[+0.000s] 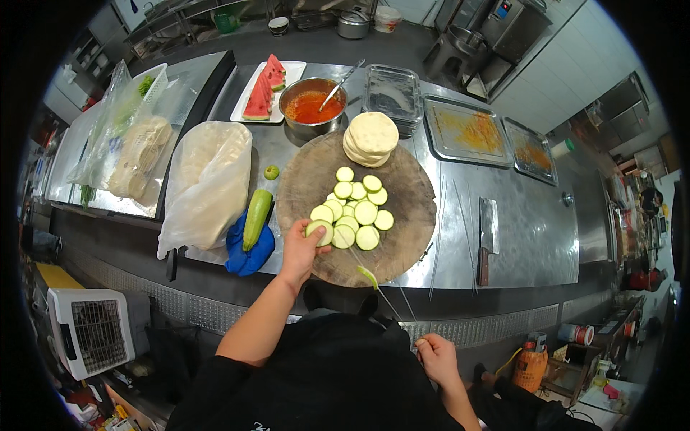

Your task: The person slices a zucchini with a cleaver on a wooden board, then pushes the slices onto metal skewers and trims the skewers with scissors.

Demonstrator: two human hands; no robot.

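Between its thumb and fingers, my left hand pinches a round zucchini slice at the near left of a round wooden chopping block. Beside it lie several more zucchini slices, some overlapping. Below the block's near edge, my right hand is closed on thin metal skewers. One zucchini slice is threaded on a skewer, seen nearly edge-on. The skewer's tip near the left-hand slice is hard to make out. A stack of pale round flatbreads stands at the block's far side.
Left of the block are a zucchini on a blue cloth and a plastic bag. Behind stand a steel bowl of red sauce and a watermelon plate. A cleaver, loose skewers and metal trays lie right.
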